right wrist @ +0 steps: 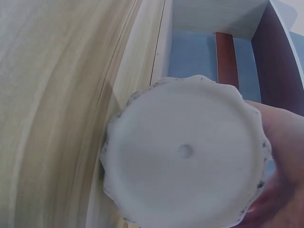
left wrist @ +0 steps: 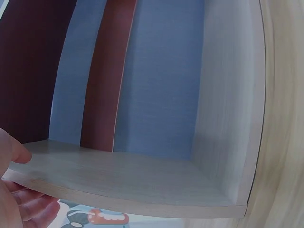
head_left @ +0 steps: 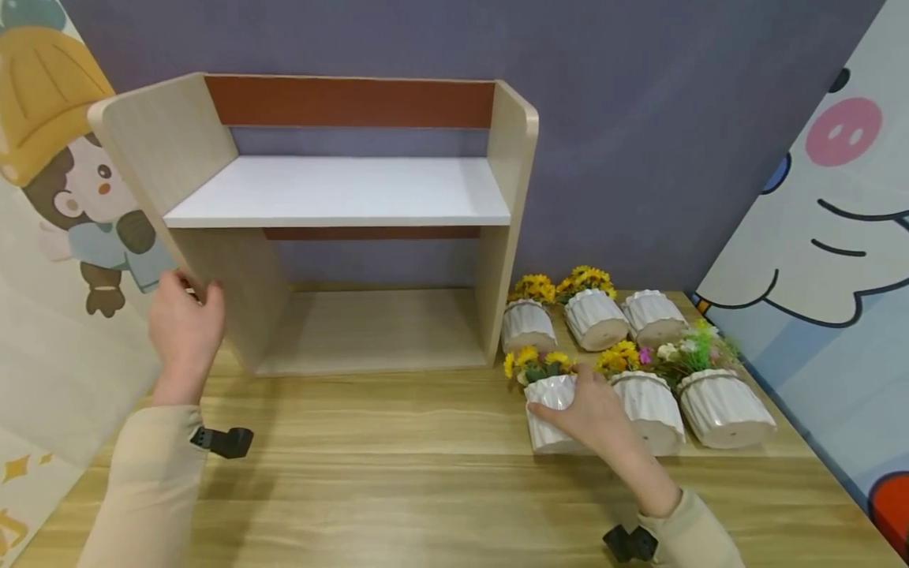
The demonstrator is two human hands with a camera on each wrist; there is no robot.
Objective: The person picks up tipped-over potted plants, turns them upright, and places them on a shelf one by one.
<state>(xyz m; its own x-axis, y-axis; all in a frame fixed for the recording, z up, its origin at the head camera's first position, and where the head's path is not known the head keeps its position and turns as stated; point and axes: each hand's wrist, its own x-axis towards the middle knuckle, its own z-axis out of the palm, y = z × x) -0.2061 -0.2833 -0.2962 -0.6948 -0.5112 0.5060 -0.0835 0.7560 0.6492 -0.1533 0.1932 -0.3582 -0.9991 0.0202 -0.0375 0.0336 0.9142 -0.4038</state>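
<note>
A small two-tier desk shelf (head_left: 341, 189), pale wood with a white middle board, stands against the wall. My left hand (head_left: 186, 335) grips the front edge of its left side panel (head_left: 163, 158); in the left wrist view the thumb (left wrist: 18, 153) lies inside the panel and the fingers outside. To the shelf's right, my right hand (head_left: 600, 414) holds a white ribbed flowerpot (head_left: 545, 422) with yellow flowers (head_left: 536, 363), thumb on its left side, fingers over the top. The round pot base (right wrist: 185, 118) faces the right wrist camera and hides most of the fingers.
Several more white pots lie on their sides on the wooden table (head_left: 383, 473), including one at the back (head_left: 653, 315) and one at the right (head_left: 724, 406). A grey-blue wall (head_left: 639, 142) stands behind, with cartoon-printed walls left and right.
</note>
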